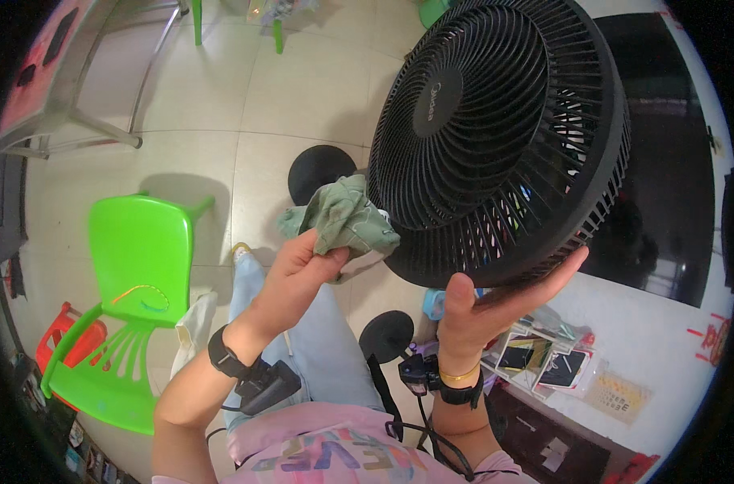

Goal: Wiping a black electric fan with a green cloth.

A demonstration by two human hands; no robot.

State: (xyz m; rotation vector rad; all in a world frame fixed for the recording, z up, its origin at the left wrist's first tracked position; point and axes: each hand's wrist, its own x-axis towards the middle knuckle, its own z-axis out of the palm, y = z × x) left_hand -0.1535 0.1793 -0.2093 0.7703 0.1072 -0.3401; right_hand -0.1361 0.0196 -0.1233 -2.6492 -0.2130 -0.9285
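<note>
A black Midea electric fan (463, 139) fills the upper right, its round grille tilted towards me. My right hand (494, 302) is spread against the lower rim of the fan housing, thumb in front and fingers reaching to the rear side. My left hand (306, 266) pinches a crumpled green patterned cloth (351, 221) between thumb and fingers, just left of the grille's edge. The cloth overlaps the grille's left edge in view; whether it touches is unclear. A black round disc (321, 172) shows behind the cloth.
A green plastic chair (140, 254) stands at left beside a red stool (70, 339). A metal-framed table (70, 115) is at upper left. On the right are a black glossy panel (651, 181) and a white rack (530, 357) holding small items. Another black disc (388, 336) is near my legs.
</note>
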